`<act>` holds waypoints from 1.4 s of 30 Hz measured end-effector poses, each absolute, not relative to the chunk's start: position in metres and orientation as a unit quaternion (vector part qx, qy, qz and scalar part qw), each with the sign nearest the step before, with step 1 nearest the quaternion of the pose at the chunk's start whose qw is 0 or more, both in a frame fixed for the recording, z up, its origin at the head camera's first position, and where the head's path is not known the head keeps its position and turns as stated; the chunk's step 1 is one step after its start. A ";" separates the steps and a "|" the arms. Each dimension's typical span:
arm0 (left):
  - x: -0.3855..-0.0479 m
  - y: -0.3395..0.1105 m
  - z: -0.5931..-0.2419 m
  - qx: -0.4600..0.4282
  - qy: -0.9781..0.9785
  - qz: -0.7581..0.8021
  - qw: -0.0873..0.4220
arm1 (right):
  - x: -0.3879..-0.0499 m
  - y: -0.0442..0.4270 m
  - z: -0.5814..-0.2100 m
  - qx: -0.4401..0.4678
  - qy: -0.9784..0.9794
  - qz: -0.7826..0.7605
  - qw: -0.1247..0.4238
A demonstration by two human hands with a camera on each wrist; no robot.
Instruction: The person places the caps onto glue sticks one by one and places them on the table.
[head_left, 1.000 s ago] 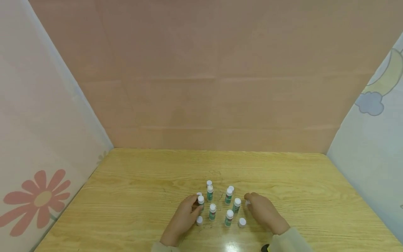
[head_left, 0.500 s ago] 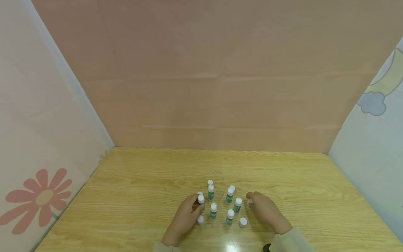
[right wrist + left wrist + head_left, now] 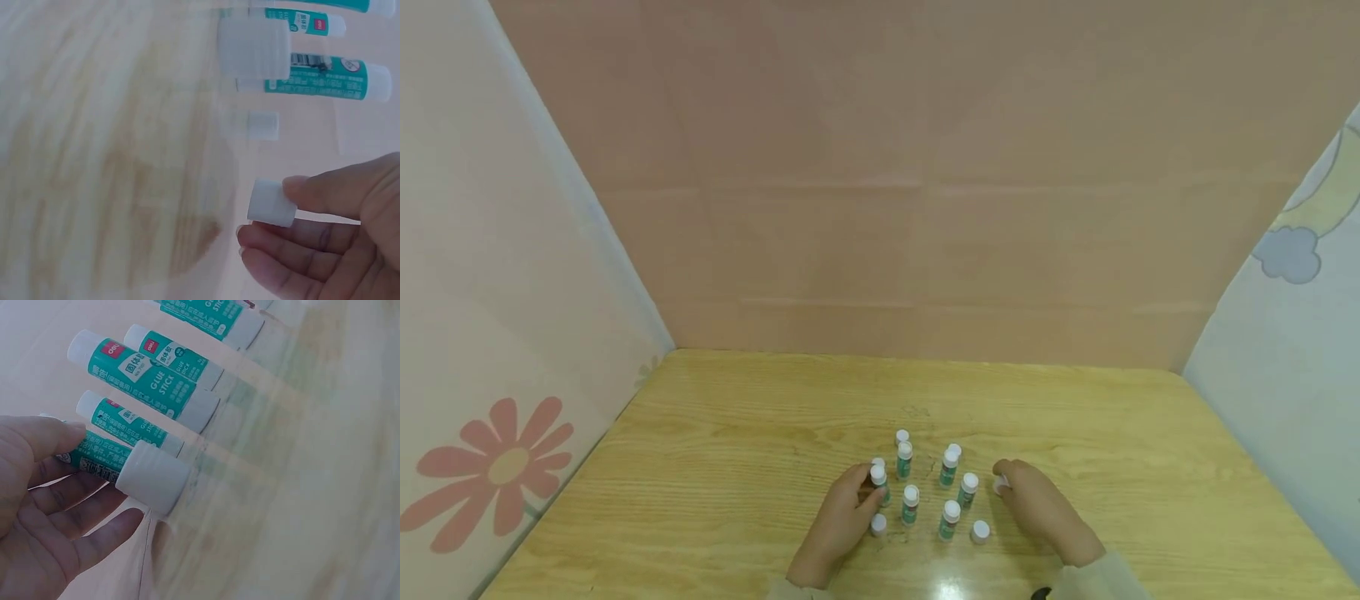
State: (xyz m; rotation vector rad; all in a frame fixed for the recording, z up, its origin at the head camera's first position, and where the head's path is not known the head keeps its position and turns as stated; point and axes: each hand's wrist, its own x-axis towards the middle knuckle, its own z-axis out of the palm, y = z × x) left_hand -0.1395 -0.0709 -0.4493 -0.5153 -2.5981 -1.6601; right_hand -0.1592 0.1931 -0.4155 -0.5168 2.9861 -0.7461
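Observation:
My left hand (image 3: 842,512) pinches an upright green glue stick (image 3: 94,455) between thumb and fingers, at the left of a group of standing glue sticks. A loose white cap (image 3: 153,478) stands in front of that stick in the left wrist view and hides its lower end. On the right side, my right hand (image 3: 1037,508) pinches another white cap (image 3: 272,203) between thumb and fingertips, low over the table. Between the hands stand several more glue sticks, among them one glue stick (image 3: 910,505) near the middle and one glue stick (image 3: 950,520) nearer the front.
More loose white caps lie among the sticks: a cap (image 3: 981,532) at front right, a cap (image 3: 902,437) at the back. The wooden table (image 3: 737,417) meets a tan backdrop (image 3: 880,208). A dark object (image 3: 1041,593) shows by the right sleeve.
My right hand has shifted slightly to the right with the white cap. The left hand stays on its glue stick. The head view has moved a little.

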 end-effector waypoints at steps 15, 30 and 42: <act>-0.134 -0.070 -0.448 -0.146 -0.828 -0.542 0.017 | -0.152 0.188 -0.410 -0.166 0.946 -0.274 -0.045; -0.133 -0.069 -0.445 -0.137 -0.836 -0.529 0.039 | -0.149 0.191 -0.405 -0.166 0.947 -0.264 -0.077; -0.138 -0.070 -0.437 -0.137 -0.851 -0.504 0.056 | -0.150 0.190 -0.397 -0.172 0.942 -0.275 -0.087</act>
